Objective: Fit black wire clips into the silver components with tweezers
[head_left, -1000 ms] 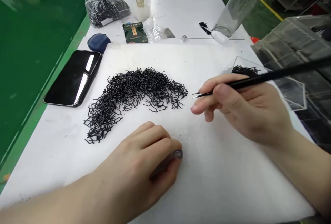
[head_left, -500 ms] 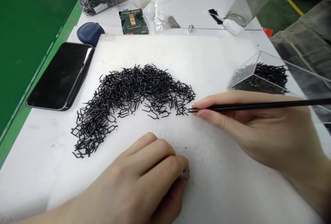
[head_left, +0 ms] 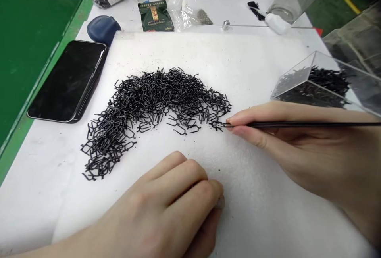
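R hand [head_left: 315, 151] w/ tweezers [head_left: 309, 124] @ pile [head_left: 160, 91]

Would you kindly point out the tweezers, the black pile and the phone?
Tweezers [head_left: 309, 124], head view: middle of the dark shaft.
Black pile [head_left: 159, 93], head view: central part of the heap.
Phone [head_left: 68, 81], head view: middle of its dark screen.
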`<state>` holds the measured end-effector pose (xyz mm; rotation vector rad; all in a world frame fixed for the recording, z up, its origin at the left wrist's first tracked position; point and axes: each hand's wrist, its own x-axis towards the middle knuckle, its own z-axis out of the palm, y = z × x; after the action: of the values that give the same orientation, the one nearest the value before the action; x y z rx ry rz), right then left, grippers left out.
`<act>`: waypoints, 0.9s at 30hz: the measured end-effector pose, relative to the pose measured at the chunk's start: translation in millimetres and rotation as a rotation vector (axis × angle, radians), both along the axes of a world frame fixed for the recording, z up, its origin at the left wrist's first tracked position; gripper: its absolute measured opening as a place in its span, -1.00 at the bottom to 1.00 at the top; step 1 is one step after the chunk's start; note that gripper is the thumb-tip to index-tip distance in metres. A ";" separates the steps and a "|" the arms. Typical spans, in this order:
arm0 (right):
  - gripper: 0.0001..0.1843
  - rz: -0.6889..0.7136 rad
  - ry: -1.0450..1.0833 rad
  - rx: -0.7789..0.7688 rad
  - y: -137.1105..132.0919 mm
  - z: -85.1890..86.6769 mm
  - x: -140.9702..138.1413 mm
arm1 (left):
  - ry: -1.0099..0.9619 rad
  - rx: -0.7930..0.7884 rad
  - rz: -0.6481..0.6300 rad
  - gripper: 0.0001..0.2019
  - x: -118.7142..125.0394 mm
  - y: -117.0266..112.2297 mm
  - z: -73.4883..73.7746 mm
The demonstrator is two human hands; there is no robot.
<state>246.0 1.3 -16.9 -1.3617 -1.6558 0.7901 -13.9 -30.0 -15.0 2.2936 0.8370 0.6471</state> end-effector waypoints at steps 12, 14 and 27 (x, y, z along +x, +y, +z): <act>-0.86 -0.077 -0.142 0.076 -5.3 9.2 4.0 | 0.016 0.041 0.146 -0.85 0.4 -5.8 5.0; -0.85 -0.036 -0.123 0.077 -4.7 8.3 0.8 | 0.027 0.061 0.151 -0.82 1.9 -5.7 5.3; -0.78 -0.036 -0.058 0.049 -3.2 4.2 -8.6 | 0.082 0.093 0.106 -0.67 3.2 -0.5 9.7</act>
<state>237.4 -1.9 -12.7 -1.3877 -1.6796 0.6908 -10.7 -30.4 -5.3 2.3855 0.9923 0.6542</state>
